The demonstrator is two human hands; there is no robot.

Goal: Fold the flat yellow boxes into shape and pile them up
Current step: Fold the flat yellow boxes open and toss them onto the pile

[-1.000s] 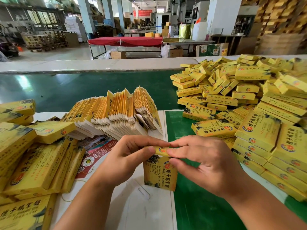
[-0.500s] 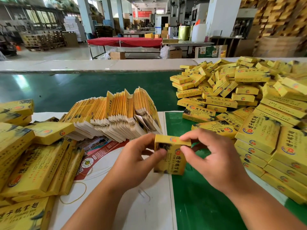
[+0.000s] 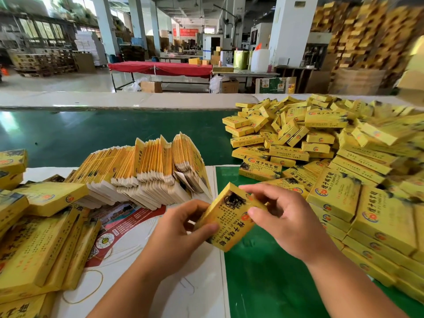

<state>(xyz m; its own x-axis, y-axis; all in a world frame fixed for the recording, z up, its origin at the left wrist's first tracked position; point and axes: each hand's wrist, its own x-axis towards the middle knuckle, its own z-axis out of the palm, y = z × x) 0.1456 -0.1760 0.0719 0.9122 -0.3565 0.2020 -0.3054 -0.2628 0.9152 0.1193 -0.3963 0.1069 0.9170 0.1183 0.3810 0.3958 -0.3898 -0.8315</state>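
Two hands are working a single yellow box (image 3: 229, 216) low in the centre of the view, above the seam where the white sheet (image 3: 202, 283) is meeting the green mat (image 3: 263, 271). Compared with a second ago, when the box was hanging upright with both thumbs pressing its top flap closed, it is now lying tilted, its printed face turned up and its long axis running from 11 o'clock to 5 o'clock. The left hand (image 3: 176, 235) is gripping the lower left edge, thumb on the face and fingers curled beneath. The right hand (image 3: 286, 216) is pinching the upper right corner, thumb on the face and index finger reaching over the far end. Judging from the squared sides, this box is now looking fully formed, so the step in hand is probably passing from closing to placing.

Pile of folded boxes (image 3: 321, 143): lying from 1 to 4 o'clock of the hands, the likely destination. Flat unfolded blanks (image 3: 146, 166): standing fanned on edge at 11 o'clock, still numerous. More folded boxes (image 3: 34, 237) are lying at 9 o'clock.
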